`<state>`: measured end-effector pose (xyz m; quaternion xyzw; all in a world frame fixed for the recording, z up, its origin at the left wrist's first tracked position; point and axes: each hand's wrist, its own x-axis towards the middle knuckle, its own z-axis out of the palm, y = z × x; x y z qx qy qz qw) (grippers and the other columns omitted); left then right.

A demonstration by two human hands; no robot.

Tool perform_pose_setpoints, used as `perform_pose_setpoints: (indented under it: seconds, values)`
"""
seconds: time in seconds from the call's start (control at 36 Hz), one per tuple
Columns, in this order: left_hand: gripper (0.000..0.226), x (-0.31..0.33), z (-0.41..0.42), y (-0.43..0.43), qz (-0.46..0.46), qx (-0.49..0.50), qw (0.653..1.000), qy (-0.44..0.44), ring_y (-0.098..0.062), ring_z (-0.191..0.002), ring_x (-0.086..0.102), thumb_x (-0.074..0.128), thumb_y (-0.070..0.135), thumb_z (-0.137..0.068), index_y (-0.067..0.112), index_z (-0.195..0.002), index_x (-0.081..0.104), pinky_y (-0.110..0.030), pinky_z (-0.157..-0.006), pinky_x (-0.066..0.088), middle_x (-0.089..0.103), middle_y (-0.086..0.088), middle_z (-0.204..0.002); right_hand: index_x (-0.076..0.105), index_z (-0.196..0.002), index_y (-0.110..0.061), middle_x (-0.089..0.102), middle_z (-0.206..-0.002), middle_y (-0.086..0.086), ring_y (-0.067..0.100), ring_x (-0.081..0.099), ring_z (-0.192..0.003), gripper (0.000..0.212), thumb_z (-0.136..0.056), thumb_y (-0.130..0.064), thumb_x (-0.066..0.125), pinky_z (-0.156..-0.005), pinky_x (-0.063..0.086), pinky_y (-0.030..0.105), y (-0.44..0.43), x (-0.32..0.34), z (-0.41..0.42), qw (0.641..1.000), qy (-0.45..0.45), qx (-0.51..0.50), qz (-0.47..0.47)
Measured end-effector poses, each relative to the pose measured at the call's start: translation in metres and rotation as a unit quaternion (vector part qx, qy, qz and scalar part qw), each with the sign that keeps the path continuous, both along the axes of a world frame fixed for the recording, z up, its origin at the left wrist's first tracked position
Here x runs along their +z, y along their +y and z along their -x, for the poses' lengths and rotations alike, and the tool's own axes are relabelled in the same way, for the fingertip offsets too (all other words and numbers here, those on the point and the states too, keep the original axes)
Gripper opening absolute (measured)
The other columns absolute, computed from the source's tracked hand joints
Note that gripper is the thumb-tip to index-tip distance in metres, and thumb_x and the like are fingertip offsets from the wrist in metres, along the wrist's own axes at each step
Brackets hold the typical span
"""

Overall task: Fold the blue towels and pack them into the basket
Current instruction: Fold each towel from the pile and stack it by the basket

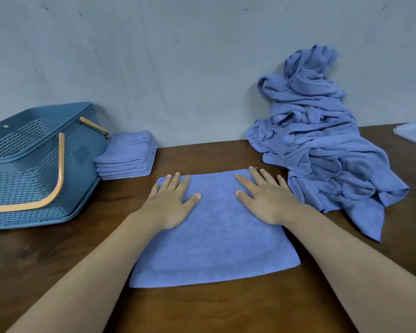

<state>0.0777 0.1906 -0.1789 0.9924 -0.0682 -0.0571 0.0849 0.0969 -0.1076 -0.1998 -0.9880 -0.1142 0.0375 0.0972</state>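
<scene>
Brown wooden surface: both hands, left hand and right hand, press one blue towel with fingers spread flat; folded stack waits beside the basket, unfolded pile remains.

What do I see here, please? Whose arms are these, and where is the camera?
No machine here: these are a person's bare arms, filmed by one camera worn on the head, looking down. The left hand and right hand lie flat on a spread blue cloth towel on the brown wooden table; nothing is gripped. On the left stands a blue plastic lattice basket with orange handles, next to a stack of folded blue towels. On the right lies a heap of unfolded blue towels.
</scene>
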Motion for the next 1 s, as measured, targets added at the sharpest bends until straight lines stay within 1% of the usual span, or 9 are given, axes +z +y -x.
perform_pose_setpoints:
  seconds: [0.14, 0.28, 0.39, 0.47, 0.53, 0.58, 0.69, 0.78, 1.0]
  values:
    - [0.092, -0.005, -0.020, 0.009, -0.006, 0.015, 1.000, -0.007, -0.016, -0.164, -0.012, 0.014, 0.089, -0.093, 0.041, -0.170, -0.002, -0.043, -0.133, -0.004, -0.010, 0.004, -0.179, -0.004, -0.160, -0.060, -0.014, -0.176, -0.013, 0.019, -0.010, -0.163, 0.079, -0.086, -0.084, 0.000, -0.129, -0.005, 0.057, -0.001, 0.007, -0.014, 1.000, 0.009, 0.004, 0.005]
    - [0.091, -0.001, -0.022, 0.006, 0.003, 0.016, 1.000, -0.011, -0.018, -0.165, -0.011, 0.016, 0.087, -0.096, 0.038, -0.171, 0.000, -0.043, -0.133, -0.003, -0.008, 0.002, -0.179, -0.001, -0.162, -0.058, -0.012, -0.177, -0.011, 0.021, -0.010, -0.163, 0.067, -0.099, -0.078, 0.010, -0.129, -0.004, 0.058, -0.001, 0.014, -0.021, 1.000, 0.018, 0.013, 0.017]
    - [0.073, 0.008, -0.006, -0.001, 0.003, 0.008, 0.998, -0.068, -0.022, -0.165, 0.003, 0.026, 0.068, -0.108, 0.030, -0.170, 0.018, -0.049, -0.132, 0.005, 0.011, 0.001, -0.179, 0.013, -0.166, -0.046, 0.005, -0.178, -0.003, 0.022, -0.002, -0.164, 0.063, -0.106, -0.067, 0.013, -0.128, 0.001, 0.058, 0.008, 0.026, -0.006, 0.996, -0.053, 0.033, 0.058]
    - [0.063, 0.011, 0.020, -0.014, 0.008, -0.042, 0.997, -0.063, -0.015, -0.163, 0.013, 0.029, 0.062, -0.109, 0.031, -0.165, 0.032, -0.049, -0.131, 0.008, 0.024, 0.006, -0.175, 0.024, -0.166, -0.041, 0.021, -0.175, -0.007, 0.014, 0.012, -0.162, 0.063, -0.108, -0.065, 0.019, -0.129, 0.011, 0.049, 0.029, 0.039, 0.020, 0.996, -0.040, 0.076, -0.003]
    - [0.068, 0.009, 0.046, -0.021, 0.032, -0.061, 0.997, -0.022, -0.012, -0.164, 0.007, 0.029, 0.067, -0.107, 0.036, -0.167, 0.026, -0.047, -0.132, 0.006, 0.015, 0.009, -0.177, 0.024, -0.166, -0.042, 0.018, -0.176, -0.010, 0.011, 0.012, -0.162, 0.066, -0.105, -0.070, 0.022, -0.129, 0.013, 0.045, 0.042, 0.042, 0.043, 0.995, 0.017, 0.095, -0.029]
    - [0.071, 0.004, 0.071, -0.022, 0.035, -0.066, 0.997, -0.018, -0.011, -0.164, 0.000, 0.026, 0.071, -0.106, 0.039, -0.169, 0.019, -0.043, -0.133, 0.003, 0.006, 0.013, -0.178, 0.018, -0.167, -0.043, 0.006, -0.177, -0.008, 0.015, 0.002, -0.163, 0.068, -0.104, -0.071, 0.022, -0.130, 0.009, 0.048, 0.050, 0.041, 0.066, 0.993, 0.043, 0.109, -0.004]
    - [0.073, -0.002, 0.110, -0.008, 0.027, -0.061, 0.997, -0.031, -0.006, -0.163, -0.011, 0.022, 0.075, -0.104, 0.045, -0.169, 0.008, -0.037, -0.133, -0.003, -0.005, 0.019, -0.177, 0.002, -0.167, -0.045, -0.009, -0.177, -0.006, 0.019, -0.009, -0.163, 0.068, -0.106, -0.068, 0.020, -0.130, 0.003, 0.052, 0.054, 0.030, 0.106, 0.994, 0.026, 0.107, 0.028]
    - [0.076, -0.004, 0.125, 0.005, 0.011, -0.054, 0.998, -0.037, -0.005, -0.161, -0.018, 0.016, 0.082, -0.100, 0.050, -0.167, -0.001, -0.036, -0.132, -0.007, -0.013, 0.019, -0.176, -0.006, -0.165, -0.049, -0.014, -0.176, -0.009, 0.017, -0.014, -0.162, 0.071, -0.102, -0.075, 0.013, -0.131, -0.002, 0.051, 0.048, 0.022, 0.125, 0.995, 0.003, 0.101, 0.023]
    - [0.094, -0.006, 0.136, 0.021, -0.002, -0.031, 0.999, -0.014, -0.006, -0.155, -0.035, 0.005, 0.099, -0.083, 0.055, -0.162, -0.018, -0.037, -0.130, -0.012, -0.031, 0.015, -0.171, -0.015, -0.158, -0.062, -0.024, -0.173, -0.018, -0.001, -0.031, -0.154, 0.080, -0.088, -0.096, 0.007, -0.130, -0.006, 0.034, 0.001, 0.013, 0.142, 0.997, -0.019, 0.068, -0.004]
